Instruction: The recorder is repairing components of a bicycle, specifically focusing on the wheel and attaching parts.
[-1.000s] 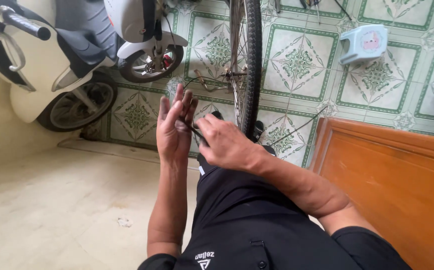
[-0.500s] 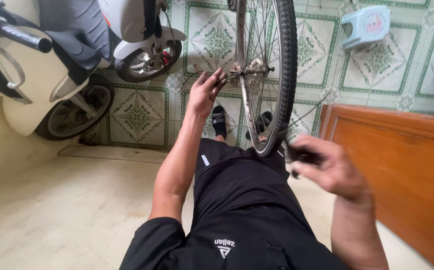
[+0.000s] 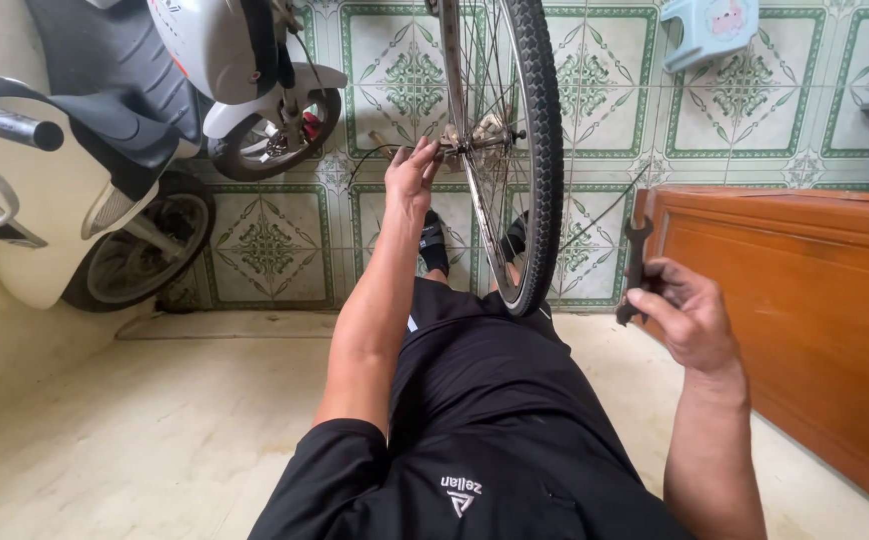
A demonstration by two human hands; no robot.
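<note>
- Nearest, lower centre of frame: the person's lap in black shorts, legs stretched toward the tiled floor.
- Right hand, right of centre: since a second ago it has left the spot in front of the body where both hands were together, and now sits out to the right, next to the wooden panel. Fingers are closed around the lower end of a flat dark spanner; its forked head points up, clear of the hand. Judgement: the tool is off the wheel, so the hub work is by fingers alone just now.
- Left hand, centre: arm extended where earlier it was drawn in close. Fingertips rest at the axle end on the left side of the hub; fingers loosely spread, whether they pinch a nut I cannot tell (too small).
- Bicycle wheel, upper centre: upright between the feet, knobbly black tyre, thin spokes, silvery hub somewhat dull.
- Farther, upper left: two parked scooters.
- Farthest, top right: pale blue plastic stool.
</note>
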